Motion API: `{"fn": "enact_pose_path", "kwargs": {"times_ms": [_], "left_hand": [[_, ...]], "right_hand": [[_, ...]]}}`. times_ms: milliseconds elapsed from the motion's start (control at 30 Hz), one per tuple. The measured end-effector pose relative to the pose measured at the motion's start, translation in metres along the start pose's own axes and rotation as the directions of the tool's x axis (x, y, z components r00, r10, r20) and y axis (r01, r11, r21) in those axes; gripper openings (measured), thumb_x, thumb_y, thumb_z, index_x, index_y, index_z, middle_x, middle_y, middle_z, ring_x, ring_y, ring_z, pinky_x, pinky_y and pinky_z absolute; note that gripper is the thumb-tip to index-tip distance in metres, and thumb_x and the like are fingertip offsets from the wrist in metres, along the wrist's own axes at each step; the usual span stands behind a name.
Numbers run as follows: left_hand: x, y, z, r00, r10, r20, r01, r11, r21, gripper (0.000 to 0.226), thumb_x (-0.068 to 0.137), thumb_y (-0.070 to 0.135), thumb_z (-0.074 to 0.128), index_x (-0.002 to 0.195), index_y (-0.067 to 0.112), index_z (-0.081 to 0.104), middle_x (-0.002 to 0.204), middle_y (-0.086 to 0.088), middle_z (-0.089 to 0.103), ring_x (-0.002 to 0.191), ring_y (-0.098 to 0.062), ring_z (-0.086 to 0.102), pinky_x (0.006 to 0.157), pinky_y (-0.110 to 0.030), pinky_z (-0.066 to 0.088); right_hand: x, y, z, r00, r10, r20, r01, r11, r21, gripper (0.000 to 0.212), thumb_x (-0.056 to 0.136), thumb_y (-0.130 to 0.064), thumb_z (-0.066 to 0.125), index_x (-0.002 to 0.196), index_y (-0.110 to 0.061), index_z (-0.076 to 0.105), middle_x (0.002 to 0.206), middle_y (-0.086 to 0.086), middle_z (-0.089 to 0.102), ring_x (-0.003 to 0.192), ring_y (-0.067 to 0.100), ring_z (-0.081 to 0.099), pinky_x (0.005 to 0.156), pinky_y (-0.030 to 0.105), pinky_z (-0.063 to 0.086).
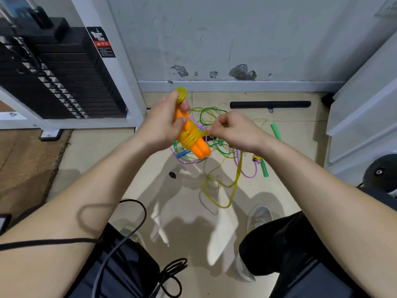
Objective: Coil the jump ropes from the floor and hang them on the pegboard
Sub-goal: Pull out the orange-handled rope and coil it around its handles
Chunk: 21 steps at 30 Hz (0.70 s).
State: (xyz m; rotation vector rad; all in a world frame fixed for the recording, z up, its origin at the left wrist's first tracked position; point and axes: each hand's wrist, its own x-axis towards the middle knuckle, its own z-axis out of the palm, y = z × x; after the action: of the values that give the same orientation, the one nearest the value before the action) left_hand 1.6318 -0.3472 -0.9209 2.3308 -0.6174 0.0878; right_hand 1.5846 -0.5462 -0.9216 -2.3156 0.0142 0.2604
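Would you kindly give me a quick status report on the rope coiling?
Left hand grips paired orange plastic handles. Right hand pinches yellow cord wound round them. Green and purple ropes tangled on floor.

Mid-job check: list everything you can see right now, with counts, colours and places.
Orange plastic jump-rope handles: two, orange, held together, cord wound round them
Yellow plastic cord: one, yellow, trailing to floor
Tangled thin ropes: count unclear, green and purple, floor by wall
Green stick handles: two, green, floor right
Blue handle: one, blue, in tangle
Black padded bar: one, black, along wall
Black weight stack: one, black, left
Left hand: grips orange handles
Right hand: pinches yellow cord
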Motion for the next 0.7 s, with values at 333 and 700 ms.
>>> {"fn": "enact_pose_path", "kwargs": {"times_ms": [333,700], "left_hand": [[0.002,0.009,0.017,0.846,-0.222,-0.486,0.08,0.952,-0.296,0.02,0.087,0.003,0.056,0.101,0.015,0.048,0.105,0.002,0.06,0.092,-0.01,0.055,0.084,-0.012,0.041],[0.003,0.02,0.0,0.793,-0.607,-0.045,0.269,0.417,-0.868,0.023,0.094,-0.003,0.057,0.092,0.018,0.05,0.096,-0.001,0.062,0.074,-0.015,0.065,0.069,-0.045,0.059]], "right_hand": [[-0.022,-0.016,0.061,0.992,0.11,-0.068,-0.055,0.834,0.549,0.021,0.105,-0.026,0.042,0.096,-0.014,0.056,0.053,-0.008,0.052,0.05,0.013,0.053,0.069,0.041,0.055],[-0.007,0.009,0.034,0.996,-0.079,0.047,0.055,0.92,0.389,0.039,0.106,-0.036,0.044,0.081,-0.013,0.063,0.06,-0.005,0.039,0.053,0.006,0.04,0.056,0.025,0.033]]}}
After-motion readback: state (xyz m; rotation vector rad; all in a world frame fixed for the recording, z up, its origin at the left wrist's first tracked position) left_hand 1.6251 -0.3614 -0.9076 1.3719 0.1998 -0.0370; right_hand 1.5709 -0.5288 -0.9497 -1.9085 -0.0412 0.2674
